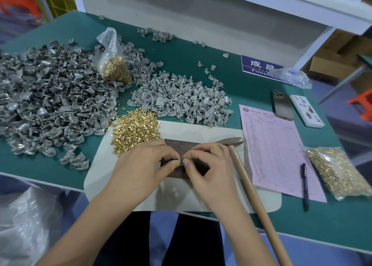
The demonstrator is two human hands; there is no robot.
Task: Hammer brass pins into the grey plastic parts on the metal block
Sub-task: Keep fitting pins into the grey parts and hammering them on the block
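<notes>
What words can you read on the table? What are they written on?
"成品" in white letters on the blue sign at the back of the table.
"Finis", cut off by a clear plastic bag, on the same sign below.
Pink paper form: printed lines too small to read.
White box beside the phone: dark marks, too blurred to read.
Pen: no readable writing.

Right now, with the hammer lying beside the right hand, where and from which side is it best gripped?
Probably low on the wooden handle of the hammer, coming from the right with the right hand. The handle runs toward the person past the table edge, bare and free on that side, while the head lies against the metal block.
</notes>
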